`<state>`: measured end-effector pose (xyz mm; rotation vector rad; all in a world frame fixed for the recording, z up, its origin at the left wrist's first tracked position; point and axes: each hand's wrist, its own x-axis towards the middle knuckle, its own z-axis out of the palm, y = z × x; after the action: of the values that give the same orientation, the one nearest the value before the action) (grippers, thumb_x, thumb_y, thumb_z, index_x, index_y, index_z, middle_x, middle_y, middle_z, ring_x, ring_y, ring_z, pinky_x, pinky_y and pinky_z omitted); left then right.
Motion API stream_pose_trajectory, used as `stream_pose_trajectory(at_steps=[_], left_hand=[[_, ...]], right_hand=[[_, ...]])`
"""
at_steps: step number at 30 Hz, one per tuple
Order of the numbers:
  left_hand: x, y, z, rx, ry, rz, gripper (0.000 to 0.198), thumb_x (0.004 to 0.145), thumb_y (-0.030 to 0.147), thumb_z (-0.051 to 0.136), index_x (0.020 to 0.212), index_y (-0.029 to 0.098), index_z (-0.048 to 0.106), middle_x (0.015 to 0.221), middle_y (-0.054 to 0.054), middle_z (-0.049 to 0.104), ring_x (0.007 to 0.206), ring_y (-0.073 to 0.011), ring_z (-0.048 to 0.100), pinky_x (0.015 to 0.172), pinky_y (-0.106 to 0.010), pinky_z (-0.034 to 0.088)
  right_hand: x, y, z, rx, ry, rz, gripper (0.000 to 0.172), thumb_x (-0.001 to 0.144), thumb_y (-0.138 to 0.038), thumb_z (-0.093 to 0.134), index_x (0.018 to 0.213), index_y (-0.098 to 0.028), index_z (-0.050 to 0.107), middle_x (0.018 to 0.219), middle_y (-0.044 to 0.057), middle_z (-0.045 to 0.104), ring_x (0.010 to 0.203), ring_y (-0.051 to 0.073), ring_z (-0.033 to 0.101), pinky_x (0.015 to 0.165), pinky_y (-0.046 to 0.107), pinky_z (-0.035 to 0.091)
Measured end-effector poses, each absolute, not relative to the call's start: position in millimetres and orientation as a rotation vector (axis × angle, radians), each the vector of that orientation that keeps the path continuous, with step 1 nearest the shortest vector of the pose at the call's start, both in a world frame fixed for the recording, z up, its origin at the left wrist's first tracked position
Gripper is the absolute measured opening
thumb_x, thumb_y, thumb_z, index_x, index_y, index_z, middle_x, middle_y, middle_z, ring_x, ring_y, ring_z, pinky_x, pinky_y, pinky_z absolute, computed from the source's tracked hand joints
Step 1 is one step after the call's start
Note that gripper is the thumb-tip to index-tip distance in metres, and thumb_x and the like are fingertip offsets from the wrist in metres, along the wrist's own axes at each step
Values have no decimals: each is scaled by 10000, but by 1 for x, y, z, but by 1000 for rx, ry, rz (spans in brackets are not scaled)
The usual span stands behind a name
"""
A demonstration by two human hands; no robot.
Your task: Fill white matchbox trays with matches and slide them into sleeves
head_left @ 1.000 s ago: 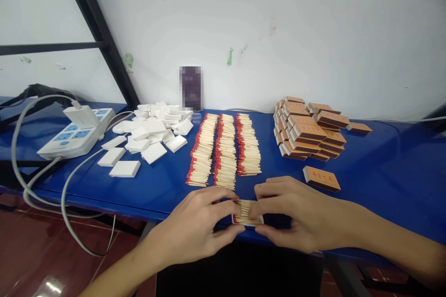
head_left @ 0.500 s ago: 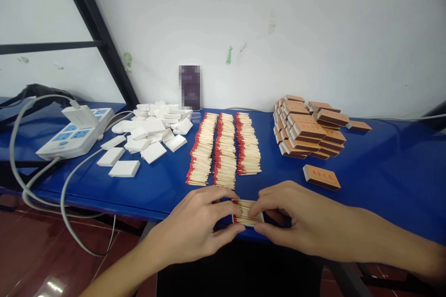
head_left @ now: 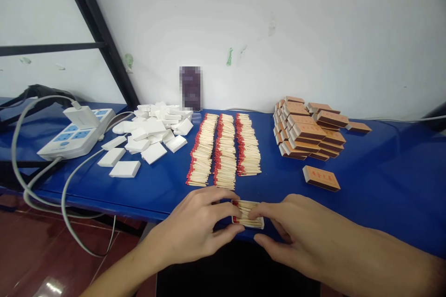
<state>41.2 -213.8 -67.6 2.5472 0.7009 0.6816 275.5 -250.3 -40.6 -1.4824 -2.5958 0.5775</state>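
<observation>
The bare left hand [head_left: 198,222] reaches in from the lower left, back upward, its bare, slender forearm [head_left: 128,262] slanting toward the centre; its fingers arch forward and its extended thumb [head_left: 226,236] lies below them in a pinching pose; the bare right hand [head_left: 296,232] comes from the lower right, its index finger [head_left: 268,211] pointing leftward, its thumb [head_left: 273,247] spread apart beneath; the bare right forearm [head_left: 393,260] angles away; the hands' fingertips face each other, near but apart.
</observation>
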Motion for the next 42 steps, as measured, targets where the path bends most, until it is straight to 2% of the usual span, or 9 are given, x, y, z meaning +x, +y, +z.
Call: stream_pose_trajectory(at_steps=[5,9,15,18,22,27,31,42], left_hand=[[42,-213,-67,2554,702,678,157,977,239,601,1092,204,702,1156,-41,675,1016,-190,680,906,-314,531],[42,-213,-68,2549,720,663,145,984,255,597,1070,200,699,1163,-37,670,1025,-185,679,919,-309,529],[41,-214,-69,2550,722,670,133,981,255,599,1061,202,691,1171,-36,671,1032,-189,680,926,-310,532],[41,-214,-68,2551,727,668,117,979,255,602,1038,197,685,1164,-35,673,1019,-189,683,919,-314,536],[42,-213,-68,2551,736,665,99,975,260,609,1020,201,674,1170,-33,677,1034,-194,681,922,-322,537],[42,-214,-69,2561,743,694,108,966,251,616,1040,190,667,1157,-39,688,1035,-197,679,923,-324,538],[43,-214,-69,2590,741,681,96,968,251,608,1019,190,662,1151,-42,685,1022,-201,679,909,-327,538],[43,-214,-65,2581,750,617,81,988,263,582,1011,206,634,1169,-31,668,1034,-206,665,899,-338,523]], right_hand=[[274,-250,-44,-1518,-2568,553,115,884,-343,616,962,-278,671,669,-30,635,488,120,517,482,272,239],[276,-249,-51,-1519,-2600,417,148,890,-361,603,1002,-286,664,671,-17,656,507,150,542,502,292,228],[276,-248,-51,-1489,-2609,315,131,903,-311,563,937,-273,684,688,10,687,534,176,567,527,311,232],[275,-245,-47,-1442,-2592,347,179,918,-280,533,838,-267,692,600,-10,648,485,151,526,507,306,218],[275,-237,-40,-1329,-2513,405,250,927,-249,499,750,-243,675,470,-46,517,402,106,412,474,285,219],[276,-228,-39,-1300,-2455,370,182,884,-192,534,810,-220,697,530,-41,526,442,103,413,477,254,260],[275,-224,-42,-1300,-2456,402,173,851,-146,543,769,-205,684,564,-34,534,467,101,417,489,242,277],[266,-224,-45,-1339,-2442,500,142,821,-154,578,709,-192,656,580,-38,539,489,89,423,497,226,284]])
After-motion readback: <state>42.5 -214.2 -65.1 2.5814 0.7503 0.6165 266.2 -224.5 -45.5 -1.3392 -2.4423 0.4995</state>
